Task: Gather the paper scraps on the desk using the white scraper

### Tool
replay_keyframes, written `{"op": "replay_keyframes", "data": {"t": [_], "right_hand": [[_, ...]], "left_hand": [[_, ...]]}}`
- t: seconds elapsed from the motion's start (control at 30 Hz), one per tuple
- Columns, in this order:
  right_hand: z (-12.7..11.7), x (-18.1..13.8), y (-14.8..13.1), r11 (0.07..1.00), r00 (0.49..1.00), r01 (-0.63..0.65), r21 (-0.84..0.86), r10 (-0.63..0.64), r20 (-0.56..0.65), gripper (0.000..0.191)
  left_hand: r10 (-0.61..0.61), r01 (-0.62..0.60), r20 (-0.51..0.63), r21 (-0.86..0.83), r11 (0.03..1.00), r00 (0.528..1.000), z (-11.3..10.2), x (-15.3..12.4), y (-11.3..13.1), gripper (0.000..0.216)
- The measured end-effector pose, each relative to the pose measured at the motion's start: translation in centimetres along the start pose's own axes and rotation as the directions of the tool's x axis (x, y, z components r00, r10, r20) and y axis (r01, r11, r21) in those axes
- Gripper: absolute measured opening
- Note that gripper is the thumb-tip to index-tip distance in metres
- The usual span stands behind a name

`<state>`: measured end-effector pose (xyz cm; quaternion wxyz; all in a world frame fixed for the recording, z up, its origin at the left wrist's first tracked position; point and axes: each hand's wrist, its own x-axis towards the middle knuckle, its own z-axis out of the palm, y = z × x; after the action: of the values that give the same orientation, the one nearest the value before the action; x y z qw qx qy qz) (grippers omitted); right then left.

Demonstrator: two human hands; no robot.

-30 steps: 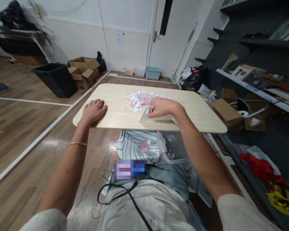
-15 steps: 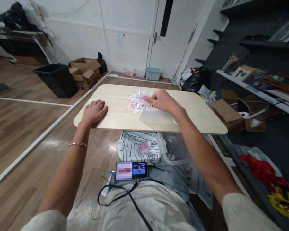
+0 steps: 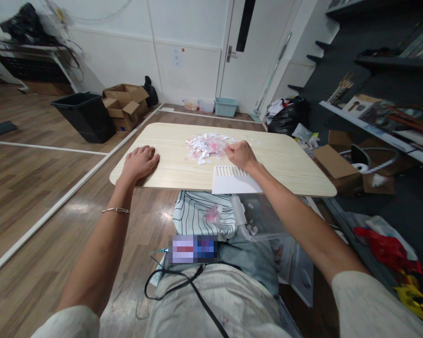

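Note:
A heap of small white and pink paper scraps (image 3: 207, 145) lies in the middle of a light wooden table (image 3: 289, 164). My right hand (image 3: 241, 155) rests beside the heap's right edge, fingers curled closed; I cannot make out what is in them. A white plastic dustpan-like scraper (image 3: 234, 180) lies flat at the table's near edge, just under my right wrist. My left hand (image 3: 139, 162) lies flat on the table's left part, fingers spread, holding nothing.
Below the near table edge sits a clear plastic bin (image 3: 261, 218) with scraps, next to a black-and-white patterned cloth (image 3: 202, 213). On the floor are a black bin (image 3: 82, 115) and cardboard boxes (image 3: 125, 105) at left. Shelves (image 3: 377, 126) and clutter stand at right.
My right hand let go of the white scraper, which now lies flat at the table edge, and moved to the right edge of the scrap heap with fingers curled. My left hand stayed put.

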<state>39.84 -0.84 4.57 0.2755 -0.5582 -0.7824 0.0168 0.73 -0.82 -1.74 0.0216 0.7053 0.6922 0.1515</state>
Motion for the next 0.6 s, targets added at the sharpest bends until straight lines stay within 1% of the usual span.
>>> {"op": "replay_keyframes", "data": {"t": [0.07, 0.13, 0.27, 0.3, 0.33, 0.37, 0.4, 0.43, 0.5, 0.53, 0.6], "right_hand": [[-0.1, -0.8, 0.9, 1.0, 1.0, 0.005, 0.022, -0.005, 0.014, 0.059], [-0.8, -1.7, 1.5, 0.999, 0.999, 0.036, 0.016, -0.036, 0.034, 0.054], [-3.1, -4.0, 2.6, 0.988, 0.979, 0.139, -0.068, -0.126, 0.163, 0.03], [-3.6, -4.7, 3.0, 0.986, 0.973, 0.144, -0.089, -0.125, 0.195, 0.025], [-4.1, -5.4, 3.5, 0.986, 0.97, 0.129, -0.107, -0.103, 0.221, 0.024], [-4.4, -6.1, 4.0, 0.988, 0.963, 0.104, -0.118, -0.07, 0.26, 0.032], [-4.7, -6.8, 4.6, 0.989, 0.955, 0.074, -0.126, -0.035, 0.293, 0.046], [-4.9, -7.4, 5.3, 0.99, 0.946, 0.052, -0.129, -0.008, 0.323, 0.062], [-5.2, -8.5, 6.5, 0.99, 0.928, 0.046, -0.131, 0.006, 0.372, 0.097], [-5.3, -8.9, 7.0, 0.989, 0.922, 0.048, -0.137, 0.008, 0.387, 0.109], [-5.3, -9.6, 7.6, 0.987, 0.904, 0.071, -0.141, -0.004, 0.427, 0.122]], "left_hand": [[-0.001, 0.001, 0.001, -0.001, 1.0, 1.0, 0.0, 0.0, -0.1, 0.059], [-0.002, 0.002, 0.008, -0.004, 1.0, 1.0, 0.1, 0.1, -0.1, 0.06], [-0.001, 0.001, 0.026, -0.013, 1.0, 1.0, -0.1, 0.2, -0.2, 0.064], [0.003, -0.002, 0.031, -0.014, 1.0, 1.0, -0.1, 0.2, -0.2, 0.065], [0.008, -0.008, 0.035, -0.016, 1.0, 0.999, -0.1, 0.2, -0.2, 0.065], [0.013, -0.012, 0.037, -0.019, 1.0, 0.999, -0.2, 0.2, -0.2, 0.065], [0.016, -0.015, 0.035, -0.022, 1.0, 0.999, -0.2, 0.1, -0.1, 0.065], [0.018, -0.017, 0.029, -0.026, 1.0, 0.999, -0.2, 0.1, -0.1, 0.064], [0.015, -0.015, 0.013, -0.034, 0.999, 1.0, -0.3, 0.0, 0.1, 0.062], [0.012, -0.012, 0.007, -0.037, 0.999, 1.0, -0.3, -0.1, 0.1, 0.061], [0.005, -0.005, 0.002, -0.042, 0.999, 1.0, -0.3, -0.1, 0.3, 0.06]]}}
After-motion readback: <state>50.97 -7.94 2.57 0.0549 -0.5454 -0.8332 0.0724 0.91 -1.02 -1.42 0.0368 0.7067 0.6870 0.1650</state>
